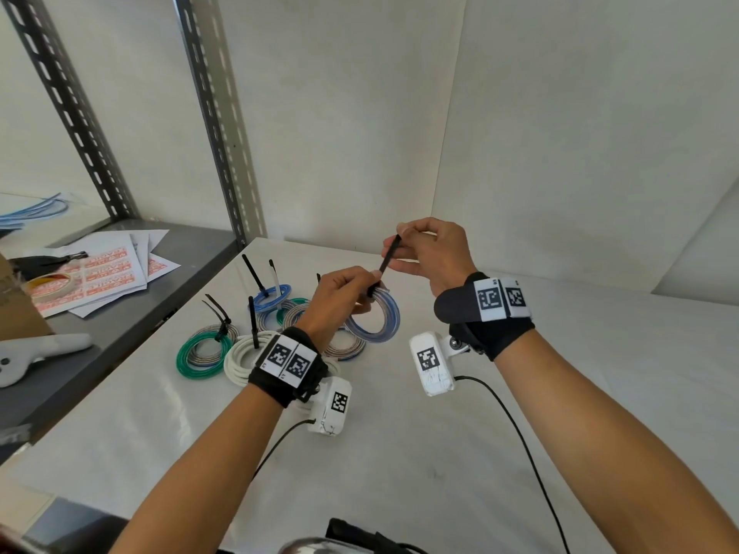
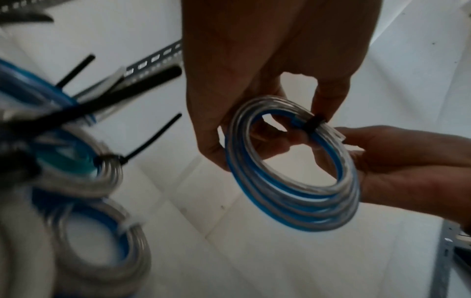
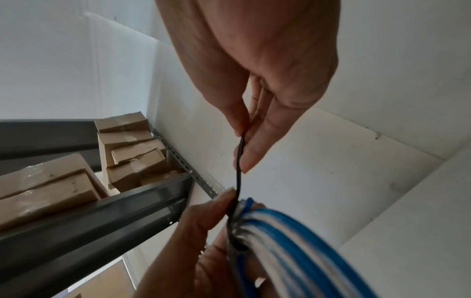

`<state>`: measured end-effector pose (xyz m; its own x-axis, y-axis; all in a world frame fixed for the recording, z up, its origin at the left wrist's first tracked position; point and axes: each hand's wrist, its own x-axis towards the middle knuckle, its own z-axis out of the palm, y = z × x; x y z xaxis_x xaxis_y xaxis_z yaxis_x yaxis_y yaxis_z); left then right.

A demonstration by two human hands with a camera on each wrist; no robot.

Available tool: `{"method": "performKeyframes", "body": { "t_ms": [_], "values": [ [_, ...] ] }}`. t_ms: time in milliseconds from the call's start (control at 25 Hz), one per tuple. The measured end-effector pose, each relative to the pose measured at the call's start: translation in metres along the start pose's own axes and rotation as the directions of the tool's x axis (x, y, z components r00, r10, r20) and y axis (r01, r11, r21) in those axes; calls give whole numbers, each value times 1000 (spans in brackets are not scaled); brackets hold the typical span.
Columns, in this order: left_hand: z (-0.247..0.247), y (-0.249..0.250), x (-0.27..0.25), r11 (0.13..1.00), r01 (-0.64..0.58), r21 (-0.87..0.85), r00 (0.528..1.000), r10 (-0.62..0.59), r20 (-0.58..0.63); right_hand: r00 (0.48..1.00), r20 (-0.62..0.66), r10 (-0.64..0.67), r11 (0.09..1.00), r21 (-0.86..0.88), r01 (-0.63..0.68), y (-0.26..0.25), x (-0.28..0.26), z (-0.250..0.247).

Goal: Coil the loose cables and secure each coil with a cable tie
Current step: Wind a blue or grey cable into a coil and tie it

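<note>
A coil of blue-and-clear cable (image 1: 376, 322) hangs a little above the white table (image 1: 460, 453), and my left hand (image 1: 372, 289) grips it at its top. A black cable tie (image 1: 388, 257) is looped round the coil there. Its strap runs up and to the right to my right hand (image 1: 398, 249), which pinches it between thumb and fingers. In the left wrist view the tie's band (image 2: 313, 124) crosses the coil (image 2: 293, 201) under my fingers. In the right wrist view the strap (image 3: 238, 171) is taut between the pinch and the coil (image 3: 293, 242).
Several tied coils lie to the left of my left hand: green (image 1: 202, 353), white (image 1: 242, 359), blue (image 1: 274, 295), with tie tails sticking up. A grey shelf (image 1: 132, 313) on the left holds papers (image 1: 108, 269) and a tape roll (image 1: 52, 283). Cardboard boxes (image 3: 127, 141) sit on the rack.
</note>
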<state>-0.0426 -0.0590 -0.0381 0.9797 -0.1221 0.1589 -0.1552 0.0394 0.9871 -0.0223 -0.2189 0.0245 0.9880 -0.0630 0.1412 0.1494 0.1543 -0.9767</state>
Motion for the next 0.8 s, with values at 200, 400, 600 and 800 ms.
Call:
{"method": "performKeyframes", "body": {
  "t_ms": [200,400,600,800],
  "values": [
    [-6,10,7,987,68,-145,998,-68,0,992,124,22,999,43,-28,11,-5,3],
    [-5,3,9,962,214,-172,977,-208,50,951,310,14,999,-36,-3,31,-7,-8],
    [-7,2,8,964,235,125,967,-245,65,975,182,-131,970,-181,164,41,1,-3],
    [-24,3,-2,955,178,238,965,-216,145,963,129,-237,851,-451,269,54,3,2]
  ]
}}
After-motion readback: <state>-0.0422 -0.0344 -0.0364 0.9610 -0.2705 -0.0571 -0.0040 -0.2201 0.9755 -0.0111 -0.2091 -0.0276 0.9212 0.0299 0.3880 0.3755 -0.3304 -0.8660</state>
